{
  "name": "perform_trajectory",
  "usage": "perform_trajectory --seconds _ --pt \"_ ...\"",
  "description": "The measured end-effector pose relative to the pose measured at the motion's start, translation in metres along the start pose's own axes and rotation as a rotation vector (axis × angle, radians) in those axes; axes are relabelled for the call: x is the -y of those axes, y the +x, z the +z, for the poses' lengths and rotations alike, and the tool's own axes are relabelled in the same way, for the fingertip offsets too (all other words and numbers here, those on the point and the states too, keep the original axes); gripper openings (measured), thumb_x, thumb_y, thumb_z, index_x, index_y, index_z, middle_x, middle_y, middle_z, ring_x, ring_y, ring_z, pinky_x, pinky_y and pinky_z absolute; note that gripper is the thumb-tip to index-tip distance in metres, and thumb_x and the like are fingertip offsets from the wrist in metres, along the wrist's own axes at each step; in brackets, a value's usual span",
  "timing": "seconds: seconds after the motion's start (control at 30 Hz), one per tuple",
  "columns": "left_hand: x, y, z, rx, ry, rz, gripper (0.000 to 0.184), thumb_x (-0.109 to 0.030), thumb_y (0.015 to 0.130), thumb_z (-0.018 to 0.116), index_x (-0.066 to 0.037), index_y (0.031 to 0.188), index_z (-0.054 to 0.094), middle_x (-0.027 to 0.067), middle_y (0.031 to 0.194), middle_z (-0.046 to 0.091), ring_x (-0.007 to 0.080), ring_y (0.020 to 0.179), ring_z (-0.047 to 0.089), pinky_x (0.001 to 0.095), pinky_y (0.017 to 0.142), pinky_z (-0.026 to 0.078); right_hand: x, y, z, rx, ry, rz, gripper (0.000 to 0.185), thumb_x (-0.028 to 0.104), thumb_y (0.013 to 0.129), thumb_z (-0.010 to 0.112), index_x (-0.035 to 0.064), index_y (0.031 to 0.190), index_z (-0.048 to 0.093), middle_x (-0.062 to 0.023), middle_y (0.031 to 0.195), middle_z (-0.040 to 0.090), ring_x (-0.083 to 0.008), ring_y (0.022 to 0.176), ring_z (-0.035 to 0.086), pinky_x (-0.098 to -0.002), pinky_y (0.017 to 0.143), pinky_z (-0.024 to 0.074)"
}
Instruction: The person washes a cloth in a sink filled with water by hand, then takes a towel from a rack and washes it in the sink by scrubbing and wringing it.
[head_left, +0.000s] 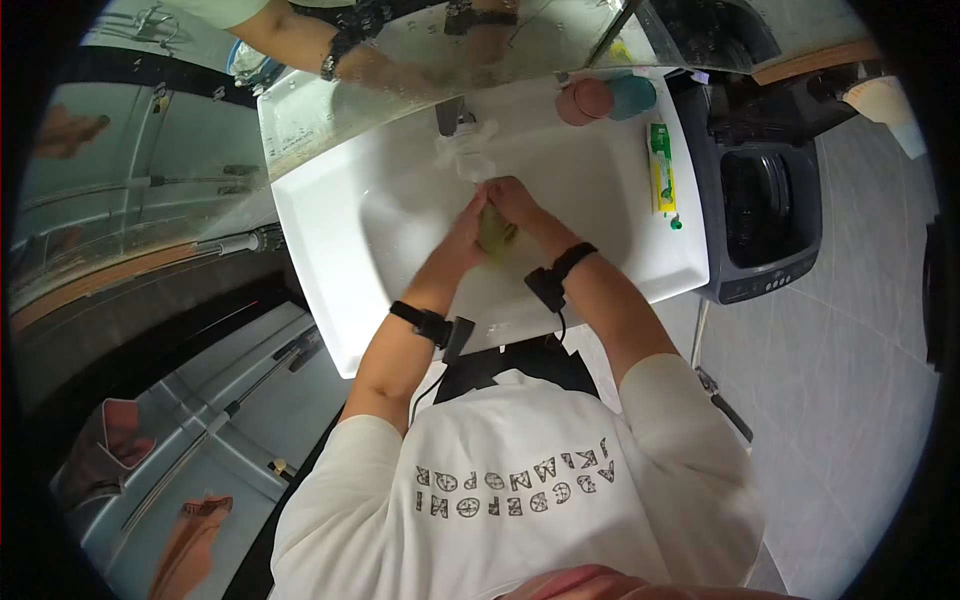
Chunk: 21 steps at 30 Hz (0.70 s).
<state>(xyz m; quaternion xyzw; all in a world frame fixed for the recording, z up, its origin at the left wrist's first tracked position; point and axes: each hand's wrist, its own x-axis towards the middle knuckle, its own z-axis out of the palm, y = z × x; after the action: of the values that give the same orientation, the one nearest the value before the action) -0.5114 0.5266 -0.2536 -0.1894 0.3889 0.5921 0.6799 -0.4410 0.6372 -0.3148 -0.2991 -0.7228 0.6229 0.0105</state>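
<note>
From the wearer's head, our single camera looks steeply down and forward over the sink (590, 250) and forearms.

The left hand (463, 238) and right hand (514, 202) partly hide a blurred green item (495, 230), its outline unclear. A green-and-yellow box (661, 168) bears unreadable print; the bottom edge crops the person (520, 420).

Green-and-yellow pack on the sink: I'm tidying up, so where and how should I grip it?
Pinch the pack across its middle from above, thumb and fingers on its long edges. It lies along the right side of the sink, long and narrow, so a crosswise grip should suit.
</note>
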Motion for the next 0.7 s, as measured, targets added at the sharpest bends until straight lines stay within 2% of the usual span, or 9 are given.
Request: perform_trajectory --seconds 0.1,0.23,0.3,0.33,0.4,0.43,0.5,0.63,0.7 --pt "-0.03 -0.021 -0.031 0.197 0.127 0.066 0.042 -0.033 0.094 0.041 -0.002 0.122 0.043 0.0158 0.122 0.048 0.0311 0.114 0.046 0.0449 0.095 0.04 0.021 -0.013 -0.025 0.304 0.183 0.255 0.037 0.033 0.088 0.051 -0.0019 0.095 0.062 -0.0075 0.081 0.064 -0.0187 0.073 0.058 -0.0316 0.068 0.0457" --pt "-0.04 -0.033 -0.056 0.065 -0.106 0.241 0.044 -0.036 0.095 0.039 -0.001 0.121 0.044 0.015 0.123 0.048 0.0323 0.115 0.045 0.0461 0.097 0.038 0.004 -0.034 -0.023 0.333 -0.077 0.013 0.038 0.032 0.085 0.056 -0.003 0.098 0.061 -0.009 0.082 0.064 -0.0188 0.075 0.058 -0.0307 0.071 0.0459" --pt "-0.029 -0.019 -0.051 -0.096 -0.173 0.219 0.045 -0.038 0.094 0.038 -0.002 0.121 0.044 0.015 0.123 0.048 0.0322 0.116 0.045 0.0456 0.097 0.037 0.042 -0.051 -0.006 0.09 1.011 0.327 0.043 0.04 0.081 0.062 -0.0022 0.085 0.064 -0.0105 0.087 0.062 -0.0192 0.08 0.058 -0.0321 0.071 0.045" --pt "-0.021 -0.009 -0.048 -0.258 -0.24 0.19 0.047 -0.041 0.094 0.036 -0.002 0.121 0.045 0.015 0.124 0.048 0.0321 0.116 0.045 0.0451 0.097 0.037 0.048 -0.054 0.01 0.09 1.011 0.33 0.043 0.04 0.081 0.062 -0.0022 0.085 0.064 -0.0104 0.087 0.062 -0.0192 0.08 0.058 -0.0321 0.071 0.045" --pt "-0.013 0.013 -0.049 -0.258 -0.238 0.162 0.045 -0.04 0.094 0.038 -0.004 0.118 0.047 0.0132 0.12 0.05 0.0307 0.112 0.047 0.0442 0.094 0.039 0.059 -0.056 0.038 -0.101 0.248 0.031 0.037 0.035 0.083 0.059 -0.0011 0.088 0.064 -0.0128 0.089 0.063 -0.0251 0.081 0.06 -0.0354 0.076 0.0461" --pt "-0.01 0.026 -0.048 -0.252 -0.231 0.141 0.043 -0.04 0.093 0.039 -0.005 0.116 0.05 0.0115 0.117 0.053 0.0292 0.109 0.05 0.0434 0.09 0.041 0.062 -0.052 0.044 -0.106 0.244 0.036 0.037 0.035 0.083 0.059 -0.0011 0.088 0.064 -0.0128 0.089 0.063 -0.0251 0.081 0.06 -0.0354 0.076 0.0461" --pt "0.002 0.036 -0.034 -0.248 -0.23 0.114 0.041 -0.04 0.093 0.041 -0.007 0.113 0.052 0.0097 0.114 0.055 0.0277 0.105 0.052 0.0426 0.087 0.043 0.061 -0.047 0.053 -0.351 -0.424 0.022 0.032 0.033 0.084 0.055 0.0026 0.087 0.065 -0.016 0.09 0.064 -0.0329 0.086 0.06 -0.0401 0.078 0.0464" --pt "0.011 0.054 -0.033 -0.234 0.042 0.126 0.041 -0.037 0.093 0.04 -0.005 0.117 0.049 0.0097 0.115 0.054 0.0248 0.105 0.052 0.0405 0.085 0.044 0.025 -0.01 0.033 -0.528 -0.154 0.352 0.032 0.034 0.086 0.05 0.0049 0.085 0.064 -0.0178 0.087 0.064 -0.037 0.088 0.058 -0.0431 0.078 0.0461" --pt "0.015 0.06 -0.043 -0.163 0.001 0.105 0.046 -0.037 0.094 0.036 -0.004 0.126 0.043 0.0106 0.124 0.05 0.025 0.11 0.049 0.04 0.09 0.043 0.025 -0.026 0.059 -0.475 -0.392 -0.055 0.038 0.037 0.089 0.044 0.0049 0.085 0.065 -0.019 0.085 0.064 -0.0359 0.089 0.059 -0.0433 0.081 0.0448"
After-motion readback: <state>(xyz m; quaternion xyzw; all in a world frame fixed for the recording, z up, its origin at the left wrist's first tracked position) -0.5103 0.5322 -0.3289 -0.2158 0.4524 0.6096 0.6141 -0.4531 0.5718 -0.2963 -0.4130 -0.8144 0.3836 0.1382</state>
